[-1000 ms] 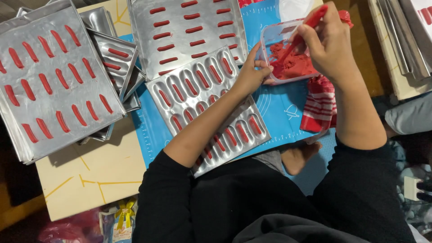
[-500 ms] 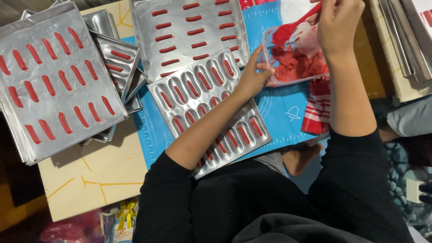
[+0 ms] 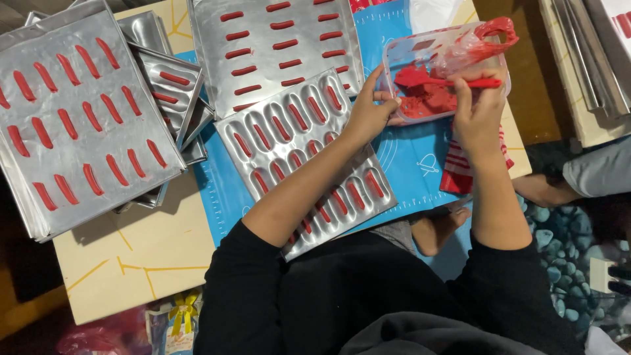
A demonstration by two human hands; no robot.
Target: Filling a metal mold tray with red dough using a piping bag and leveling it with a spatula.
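Left hand (image 3: 368,115) half-open, steadying tub (image 3: 401,56); right hand (image 3: 476,108) fisted on spatula (image 3: 453,82) in its red paste (image 3: 427,100).

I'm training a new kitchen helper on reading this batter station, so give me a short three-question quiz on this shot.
1. True or false: the right hand holds the red spatula inside the clear plastic container.
2. What does the left hand touch?
A. the stacked trays at far left
B. the container's near left side
C. the striped red cloth
3. Fill in: the moulded metal tray under the left forearm lies on a ____ mat.

Key:
1. True; the blade sits in red batter.
2. B; the left hand steadies the container.
3. Blue.
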